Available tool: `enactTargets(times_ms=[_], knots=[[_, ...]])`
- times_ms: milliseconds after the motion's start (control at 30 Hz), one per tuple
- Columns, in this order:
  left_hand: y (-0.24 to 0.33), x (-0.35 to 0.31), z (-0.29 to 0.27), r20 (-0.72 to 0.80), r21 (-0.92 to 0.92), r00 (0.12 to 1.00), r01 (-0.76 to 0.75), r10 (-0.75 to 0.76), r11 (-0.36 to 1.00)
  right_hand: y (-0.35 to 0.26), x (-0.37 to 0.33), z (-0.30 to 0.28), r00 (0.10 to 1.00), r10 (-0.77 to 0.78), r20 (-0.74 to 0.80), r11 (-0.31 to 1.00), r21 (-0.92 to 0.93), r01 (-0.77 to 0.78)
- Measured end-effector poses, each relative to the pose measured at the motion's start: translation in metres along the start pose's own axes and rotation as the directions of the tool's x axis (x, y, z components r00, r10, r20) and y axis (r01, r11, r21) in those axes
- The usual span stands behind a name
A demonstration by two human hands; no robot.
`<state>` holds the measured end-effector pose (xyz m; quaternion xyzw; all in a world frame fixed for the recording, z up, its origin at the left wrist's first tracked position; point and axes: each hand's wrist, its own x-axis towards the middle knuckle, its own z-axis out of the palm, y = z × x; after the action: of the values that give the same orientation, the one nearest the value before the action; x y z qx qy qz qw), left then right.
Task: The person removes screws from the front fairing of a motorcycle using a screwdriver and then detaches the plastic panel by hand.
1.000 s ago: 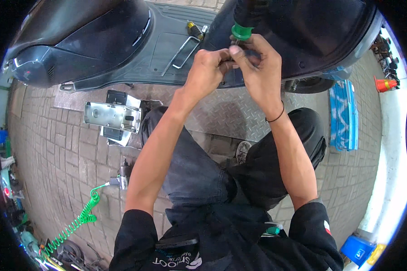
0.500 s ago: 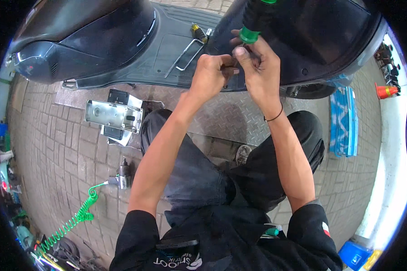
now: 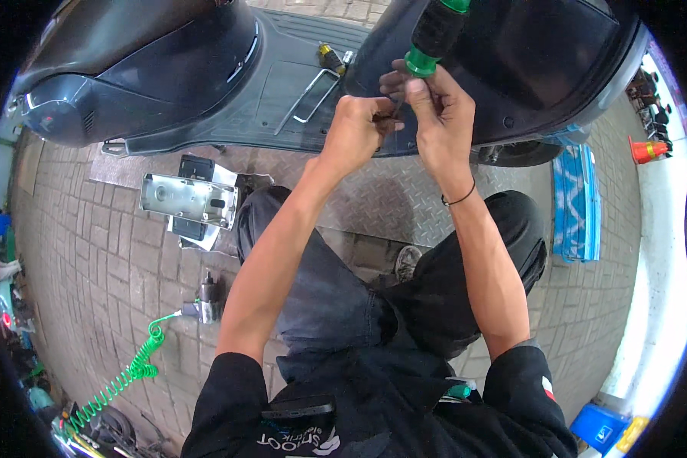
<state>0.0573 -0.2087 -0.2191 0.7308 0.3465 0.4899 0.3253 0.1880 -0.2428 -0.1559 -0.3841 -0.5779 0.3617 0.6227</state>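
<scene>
Evidently the screwdriver (image 3: 437, 32), with its black-and-green handle, belongs to the right hand (image 3: 441, 114). That hand is closed on its green collar, thumb in front and fingers behind, while the handle tilts up and away beyond the knuckles toward the dark bodywork of the scooter (image 3: 496, 53). The left hand (image 3: 353, 126) is just beside it, fingers curled in, the fingertips lying below and to the left of the collar. Something thin and dark runs down from the collar toward those fingertips (the shaft, by the look of it), but I cannot tell whether the left fingers pinch it or only rest near it. Nor is it clear whether the two hands touch; they are very near each other, above the scooter's side edge.

To the left of the hands, on the grey footboard (image 3: 271, 91), lie a bent metal rod (image 3: 301, 119) and a yellow-and-black tool (image 3: 330, 58), right next to each other. Well below, on the paved floor (image 3: 122, 259), a silver casing (image 3: 187, 200) sits left of the knees, with a grey power tool (image 3: 208, 301) nearer the body, joined to a green coiled hose (image 3: 141, 369). Over on the right, a blue box (image 3: 576, 202) stands beyond the knee, and an orange cone (image 3: 647, 150) farther out.
</scene>
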Motion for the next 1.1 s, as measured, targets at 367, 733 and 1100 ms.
enactTargets(times_ms=[367, 733, 1100], knots=[[-0.002, 0.005, 0.004, -0.013, 0.023, 0.999, -0.046, 0.046, 0.999, 0.004, 0.000, -0.005, 0.995, -0.015, -0.101, 1.000, 0.020, 0.017], [-0.018, -0.013, -0.012, 0.031, -0.044, 0.993, 0.112, -0.110, 0.993, 0.001, 0.004, -0.004, 0.993, -0.068, -0.100, 0.997, 0.038, 0.072], [-0.074, -0.063, -0.019, 0.030, 0.332, 0.980, 0.176, -0.197, 0.927, 0.004, 0.001, -0.005, 0.993, -0.063, -0.100, 0.998, -0.029, 0.060]])
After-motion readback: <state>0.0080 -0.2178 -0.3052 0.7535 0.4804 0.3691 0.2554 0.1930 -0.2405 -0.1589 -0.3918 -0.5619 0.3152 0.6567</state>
